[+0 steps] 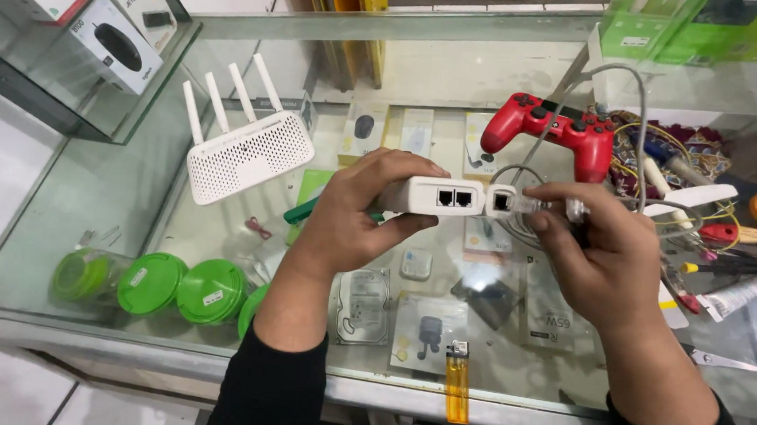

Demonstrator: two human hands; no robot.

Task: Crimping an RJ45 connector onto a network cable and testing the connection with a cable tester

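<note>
Nearest the cam: two black sleeves at the bottom edge, w/ an orange lighter (456, 382) lying on the front of the glass counter (114, 185) between the forearms. Left hand (352, 215) is wrapped around a small white box w/ two network ports (437, 195), thumb under, fingers over the top, ports facing right; it's held up above the counter, about mid-frame. Right hand (602, 255) pinches a clear cable plug (534, 203) btwn thumb & fingertips, the plug sitting at a small white coupler (502, 200) that's right against the box's port end; can't tell if the plug is fully in. A grey cable (638, 124) loops up from the right hand & arcs back over the counter. Behind the hands, a red game controller (551, 127) rests on the glass, and a white router w/ four antennas (243, 145) lies to the left. Green round lids (182, 288) show in the case under the glass at lower left, packaged items & a hard drive under the middle. Tools, a tube & scissors clutter the right side of the counter
</note>
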